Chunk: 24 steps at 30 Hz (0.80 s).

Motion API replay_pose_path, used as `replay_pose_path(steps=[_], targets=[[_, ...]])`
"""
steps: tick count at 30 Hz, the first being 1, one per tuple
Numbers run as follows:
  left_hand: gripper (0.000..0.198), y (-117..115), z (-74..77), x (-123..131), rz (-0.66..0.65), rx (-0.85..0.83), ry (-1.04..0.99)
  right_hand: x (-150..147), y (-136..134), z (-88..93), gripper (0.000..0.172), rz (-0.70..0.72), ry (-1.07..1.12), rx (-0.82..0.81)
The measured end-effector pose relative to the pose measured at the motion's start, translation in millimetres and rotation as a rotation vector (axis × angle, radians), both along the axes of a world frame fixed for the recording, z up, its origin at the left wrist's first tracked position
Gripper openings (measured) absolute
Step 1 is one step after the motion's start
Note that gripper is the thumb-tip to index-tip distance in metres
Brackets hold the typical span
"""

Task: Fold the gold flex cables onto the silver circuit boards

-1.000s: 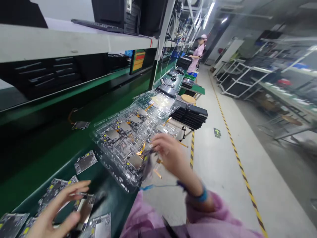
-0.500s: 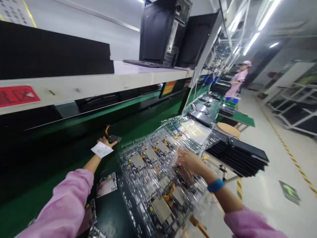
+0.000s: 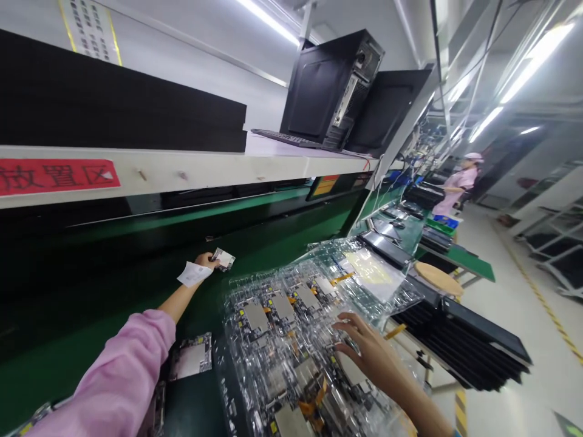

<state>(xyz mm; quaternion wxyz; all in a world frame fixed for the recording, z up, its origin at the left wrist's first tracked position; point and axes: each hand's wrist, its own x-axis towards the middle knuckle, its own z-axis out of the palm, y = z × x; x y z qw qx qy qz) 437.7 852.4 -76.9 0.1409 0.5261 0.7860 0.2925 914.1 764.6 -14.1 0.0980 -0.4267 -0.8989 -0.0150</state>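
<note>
My left hand [image 3: 207, 261] is closed on the edge of a small circuit board [image 3: 225, 260], over the green bench. A white paper slip [image 3: 194, 274] covers part of that wrist. My right hand [image 3: 357, 343] has its fingers apart and slightly bent, over a clear plastic tray [image 3: 230, 349]. In the tray lie several circuit boards with pale metal shields and orange ribbon cables, such as one board [image 3: 255, 317] at the near-left side. I cannot tell whether the right fingertips touch the tray or the board under them. Another circuit board [image 3: 192, 358] lies on the bench left of the tray.
A shelf [image 3: 282, 165] runs above the bench, bearing a black computer case [image 3: 319, 91]. Beyond the tray are a paper sheet in plastic [image 3: 373, 273], a stack of black panels [image 3: 460, 340] and a round stool [image 3: 438, 278]. A co-worker [image 3: 460, 182] stands farther down the line.
My right hand's fingers have gone from bunched together to spread. The board in my left hand has turned; its pale face now shows instead of the dark one. The view has shifted.
</note>
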Motion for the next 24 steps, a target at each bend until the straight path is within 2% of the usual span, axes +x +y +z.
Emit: replay_pose_path(steps=[3,5,7,10,12,14,16,19,22,24], targets=[[0.026,-36,20.2,-13,-0.004,0.054,0.037,-25,-39,32.7,0.021,0.101,0.074,0.093],[0.023,-75,39.6,-17,-0.019,0.137,0.081,-51,-70,56.1,0.019,0.198,0.144,0.125],[0.023,-125,61.9,-11,-0.081,0.222,0.125,-79,-99,75.4,0.016,0.288,0.237,0.136],[0.024,-203,94.3,20,-0.294,0.29,0.161,-118,-127,90.4,0.015,0.383,0.387,0.175],[0.021,-248,111.5,48,-0.49,0.341,0.181,-139,-136,90.5,0.015,0.392,0.443,0.199],[0.016,-282,123.0,75,-0.646,0.387,0.188,-154,-142,84.6,0.016,0.393,0.47,0.206],[0.012,-305,127.9,95,-0.726,0.4,0.203,-162,-150,75.9,0.014,0.412,0.506,0.201],[0.012,-320,124.1,112,-0.776,0.386,0.23,-159,-160,66.9,0.016,0.439,0.522,0.162],[0.024,-325,111.1,109,-0.773,0.378,0.213,-130,-152,73.7,0.023,0.42,0.426,0.145],[0.037,-331,99.2,92,-0.695,0.336,0.21,-93,-131,87.8,0.025,0.271,0.303,0.185]])
